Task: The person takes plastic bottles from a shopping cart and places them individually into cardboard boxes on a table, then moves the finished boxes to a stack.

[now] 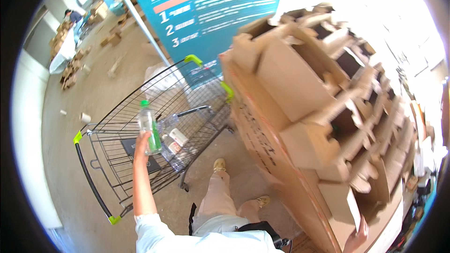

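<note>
My left hand (141,144) is wrapped around a clear plastic bottle (149,131) with a green cap and green label, held upright over a wire shopping cart (112,119). Inside the cart lie several clear bottles and a white bottle (178,137). At the lower right my right hand (358,236) grips the edge of a cardboard flap (341,204) on an open box. That box belongs to a large pile of cardboard boxes (295,77) inside a big carton (262,145); part of the right hand is cut off by the lower edge.
A blue printed board (215,14) stands behind the cart, next to a slanting white pole (138,18). Another person (75,18) is at the far left among scattered cardboard (111,39). A small pale roll (85,117) lies on the floor by a white wall (33,136).
</note>
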The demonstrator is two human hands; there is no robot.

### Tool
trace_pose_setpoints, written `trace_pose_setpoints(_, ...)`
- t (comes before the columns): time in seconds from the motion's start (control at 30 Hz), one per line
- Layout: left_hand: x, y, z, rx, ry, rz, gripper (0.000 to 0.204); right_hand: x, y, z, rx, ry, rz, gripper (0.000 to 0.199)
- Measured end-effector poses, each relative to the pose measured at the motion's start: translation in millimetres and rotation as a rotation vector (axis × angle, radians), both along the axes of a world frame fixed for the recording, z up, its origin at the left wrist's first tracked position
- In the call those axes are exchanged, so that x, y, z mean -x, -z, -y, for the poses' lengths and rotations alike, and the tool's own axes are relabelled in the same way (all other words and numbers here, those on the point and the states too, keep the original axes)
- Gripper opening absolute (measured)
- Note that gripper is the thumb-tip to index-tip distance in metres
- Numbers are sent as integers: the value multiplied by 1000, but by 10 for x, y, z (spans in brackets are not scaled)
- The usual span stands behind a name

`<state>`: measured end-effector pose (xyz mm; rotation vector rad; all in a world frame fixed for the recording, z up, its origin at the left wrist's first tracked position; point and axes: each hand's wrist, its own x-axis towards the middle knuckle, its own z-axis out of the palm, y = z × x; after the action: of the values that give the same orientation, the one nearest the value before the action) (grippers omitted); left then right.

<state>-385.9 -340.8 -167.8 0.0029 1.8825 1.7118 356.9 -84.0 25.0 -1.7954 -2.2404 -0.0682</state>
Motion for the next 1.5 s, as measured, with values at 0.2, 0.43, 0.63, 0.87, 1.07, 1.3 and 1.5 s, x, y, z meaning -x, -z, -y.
trace_pose_setpoints(0.2, -1921, -1485, -1090, -911, 341, 84, 67, -376, -368, -90, 52, -213, -132, 40)
trace_pose_setpoints(0.43, -4146, -2582, -2760, -1227, 715, 323, 86, -748, -137, -86, 68, -317, -120, 38)
trace_pose_setpoints(0.63, -5639, -2815, -3608, -918, 1398, -169, 78, -787, 76, 120, -39, -198, -295, 44)
trace_pose_setpoints(0.87, -6235, -2035, -4180, 43, 2291, -1429, 80, -653, 190, 202, -94, -87, -372, 36)
trace_pose_setpoints(1.07, -6278, -1469, -4288, 404, 2679, -1757, 59, -604, 193, 152, -103, -9, -404, 30)
trace_pose_setpoints(1.3, -6310, -1287, -4355, 350, 2841, -1849, 26, -527, 282, 180, -88, 33, -370, 37)
trace_pose_setpoints(1.5, -5898, -2168, -4316, -576, 2460, -1249, 37, -510, 75, 199, -264, 238, -490, 86)
